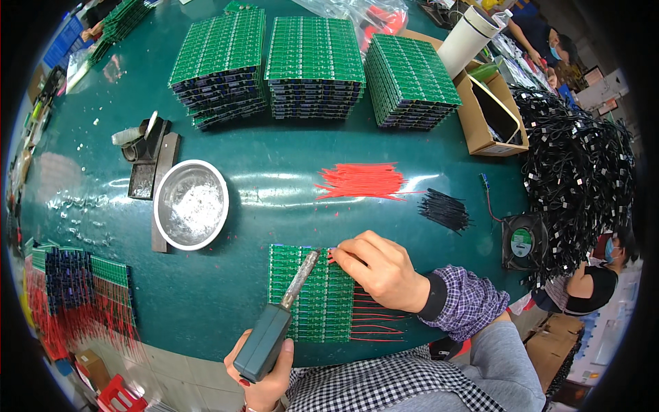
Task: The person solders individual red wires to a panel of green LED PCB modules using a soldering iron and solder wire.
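Observation:
My left hand [269,382] grips the green handle of a soldering gun [263,340]. Its metal barrel slants up and right, with the tip at the top edge of a green circuit board panel [312,302]. Close to that tip, my right hand [386,272] pinches a red wire [331,255] at the panel's top right corner. More red wires [379,332] stick out from the panel's right side, partly under my right hand. Beyond the hands lie a pile of loose red wires [361,180] and a smaller pile of black wires [445,210].
Left of the panel stands a white-rimmed bowl [192,163] beside a soldering-iron stand [145,152]. Three stacks of green boards [316,51] line the back. A cardboard box [495,147], black cables [576,165] and a fan [524,242] occupy the right. Wired boards [86,278] sit far left.

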The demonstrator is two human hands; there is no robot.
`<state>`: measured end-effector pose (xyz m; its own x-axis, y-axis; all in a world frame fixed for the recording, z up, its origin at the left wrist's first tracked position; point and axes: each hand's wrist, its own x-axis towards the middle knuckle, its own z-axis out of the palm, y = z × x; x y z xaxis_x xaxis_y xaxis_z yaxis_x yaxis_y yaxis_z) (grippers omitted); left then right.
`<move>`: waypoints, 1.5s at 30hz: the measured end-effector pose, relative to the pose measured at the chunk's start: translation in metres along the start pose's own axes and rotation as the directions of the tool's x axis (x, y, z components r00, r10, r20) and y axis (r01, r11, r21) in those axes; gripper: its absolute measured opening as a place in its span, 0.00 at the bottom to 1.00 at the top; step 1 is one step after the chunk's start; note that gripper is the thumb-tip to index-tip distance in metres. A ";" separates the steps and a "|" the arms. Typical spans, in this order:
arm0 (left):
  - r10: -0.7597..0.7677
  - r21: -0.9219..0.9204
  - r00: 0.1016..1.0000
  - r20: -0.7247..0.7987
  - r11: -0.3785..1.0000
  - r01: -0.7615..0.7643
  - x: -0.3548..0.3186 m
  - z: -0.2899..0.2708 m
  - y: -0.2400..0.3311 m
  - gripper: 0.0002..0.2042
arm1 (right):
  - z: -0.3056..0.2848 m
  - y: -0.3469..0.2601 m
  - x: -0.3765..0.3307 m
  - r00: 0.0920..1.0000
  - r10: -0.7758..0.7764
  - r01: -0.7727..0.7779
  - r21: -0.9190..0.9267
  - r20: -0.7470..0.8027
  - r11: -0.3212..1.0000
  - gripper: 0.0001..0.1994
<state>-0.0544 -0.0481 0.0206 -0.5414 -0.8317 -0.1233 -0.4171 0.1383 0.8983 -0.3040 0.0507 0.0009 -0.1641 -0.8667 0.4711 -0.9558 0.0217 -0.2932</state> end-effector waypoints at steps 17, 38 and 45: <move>0.052 0.027 0.998 0.036 0.998 -0.053 0.006 0.003 0.003 0.12 | 0.002 -0.002 -0.001 1.000 -0.004 0.004 -0.033 0.018 0.999 0.12; 0.033 0.080 0.989 -0.144 0.997 -0.022 -0.017 0.000 -0.015 0.18 | 0.004 -0.003 -0.001 1.000 -0.009 0.010 -0.075 0.021 0.997 0.11; 0.167 0.181 0.974 -0.152 0.974 -0.138 -0.018 0.000 -0.020 0.19 | 0.003 -0.003 -0.001 1.000 -0.003 0.004 -0.074 0.015 0.997 0.12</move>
<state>-0.0364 -0.0361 0.0044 -0.4859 -0.8690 0.0937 -0.4631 0.3469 0.8156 -0.2999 0.0500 -0.0007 -0.1578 -0.8742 0.4592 -0.9719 0.0554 -0.2286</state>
